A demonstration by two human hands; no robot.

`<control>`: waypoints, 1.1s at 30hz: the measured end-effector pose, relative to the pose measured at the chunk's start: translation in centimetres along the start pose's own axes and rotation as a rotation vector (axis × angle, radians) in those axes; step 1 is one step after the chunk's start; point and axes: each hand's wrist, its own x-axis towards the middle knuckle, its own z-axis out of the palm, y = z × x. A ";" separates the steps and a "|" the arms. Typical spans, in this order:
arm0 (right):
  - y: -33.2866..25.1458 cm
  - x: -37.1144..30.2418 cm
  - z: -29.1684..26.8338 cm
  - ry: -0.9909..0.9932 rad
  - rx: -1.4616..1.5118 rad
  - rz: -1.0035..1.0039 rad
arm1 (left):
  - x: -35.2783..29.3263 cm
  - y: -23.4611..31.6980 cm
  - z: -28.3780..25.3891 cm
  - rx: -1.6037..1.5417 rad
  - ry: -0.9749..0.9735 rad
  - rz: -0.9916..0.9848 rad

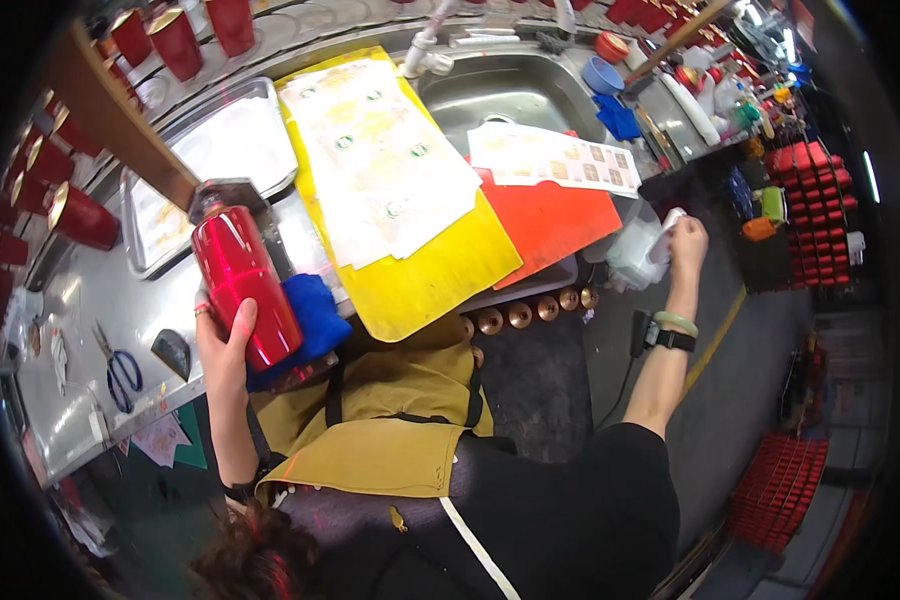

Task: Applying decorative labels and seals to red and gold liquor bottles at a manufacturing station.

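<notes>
My left hand (228, 345) is wrapped round a glossy red metal bottle (238, 270), its thumb across the front. The bottle lies tilted, its neck end against a dark fitting (232, 192) on a wooden bar (130, 120). A blue cloth (315, 318) is bunched beneath it. Out to the right, my right hand (688, 243) is closed on a small white piece (667, 232), too unclear to name. That piece hangs over a clear plastic bag or tub (634, 256) with pale contents I cannot make out.
A yellow board (400, 315) carries printed sheets (380, 150); an orange-red board (560, 225) lies beside it, near a sink (515, 95). Scissors (120, 370) and a metal tray (135, 240) are on the left. Red cups (175, 45) line the back; stacked red items (820, 210) stand right.
</notes>
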 end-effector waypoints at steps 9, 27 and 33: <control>9.7 -0.6 11.2 -0.126 0.063 0.313 | -0.7 0.7 0.6 0.021 0.020 0.044; -33.1 -21.4 24.5 -1.505 0.545 -0.314 | -1.2 0.3 -2.0 0.029 -0.009 0.079; -35.9 -29.2 26.2 -1.507 0.294 -0.361 | -1.4 -1.7 -10.2 1.110 0.401 0.489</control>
